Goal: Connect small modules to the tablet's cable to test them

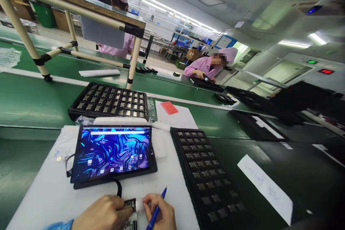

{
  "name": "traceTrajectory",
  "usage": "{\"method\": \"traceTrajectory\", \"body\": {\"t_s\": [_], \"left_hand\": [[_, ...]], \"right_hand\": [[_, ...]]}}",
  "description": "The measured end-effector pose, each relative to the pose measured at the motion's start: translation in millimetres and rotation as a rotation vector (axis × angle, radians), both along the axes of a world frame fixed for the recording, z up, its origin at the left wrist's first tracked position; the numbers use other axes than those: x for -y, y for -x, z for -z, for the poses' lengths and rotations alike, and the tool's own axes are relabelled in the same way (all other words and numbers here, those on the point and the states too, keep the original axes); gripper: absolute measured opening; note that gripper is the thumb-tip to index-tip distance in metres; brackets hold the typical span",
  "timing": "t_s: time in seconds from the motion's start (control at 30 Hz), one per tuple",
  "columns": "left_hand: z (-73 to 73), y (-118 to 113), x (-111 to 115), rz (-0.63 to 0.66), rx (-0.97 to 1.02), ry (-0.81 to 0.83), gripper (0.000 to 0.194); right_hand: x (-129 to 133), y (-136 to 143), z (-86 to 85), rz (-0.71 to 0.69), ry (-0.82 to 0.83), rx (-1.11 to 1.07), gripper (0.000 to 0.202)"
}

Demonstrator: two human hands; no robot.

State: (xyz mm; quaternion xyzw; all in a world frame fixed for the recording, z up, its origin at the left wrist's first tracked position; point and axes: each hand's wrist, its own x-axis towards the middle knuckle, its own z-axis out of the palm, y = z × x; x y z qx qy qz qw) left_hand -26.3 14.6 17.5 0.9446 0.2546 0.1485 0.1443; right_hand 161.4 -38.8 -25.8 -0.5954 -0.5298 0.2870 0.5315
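Near the bottom edge, my left hand (104,214) is closed on a small circuit module (132,219), its fingers over the module's left side. My right hand (160,212) holds a blue pen (157,212) against its palm, and its thumb and forefinger pinch a small white piece (139,205) at the module's upper right. Just beyond my hands a tablet (115,151) with a lit blue and purple screen leans on a dark stand. A black strap or cable (118,188) runs from under the tablet toward the module.
A black tray of small metallic parts (107,102) lies behind the tablet; another tray (207,176) lies right of the white mat (35,205). A red card (169,107) rests on white paper. A paper sheet (266,190) lies far right. Two people in pink work beyond the bench.
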Motion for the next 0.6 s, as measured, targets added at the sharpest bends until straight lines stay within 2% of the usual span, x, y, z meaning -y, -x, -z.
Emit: {"method": "traceTrajectory", "body": {"t_s": [0.13, 0.4, 0.5, 0.6], "left_hand": [[4.9, 1.1, 0.0, -0.010, 0.016, 0.019, 0.023], [-4.0, 1.2, 0.8, 0.017, -0.012, -0.012, 0.029], [2.5, -0.7, 1.7, 0.009, -0.004, -0.054, 0.032], [9.0, -2.6, 1.3, -0.007, 0.085, -0.063, 0.033]], "right_hand": [[-0.8, 0.3, -1.7, 0.017, 0.014, -0.010, 0.025], [-1.2, 1.1, -4.4, 0.021, 0.036, -0.036, 0.023], [-1.4, 0.8, -2.9, 0.015, 0.022, -0.027, 0.023], [-2.4, 0.4, 0.1, 0.009, -0.003, 0.005, 0.022]]}}
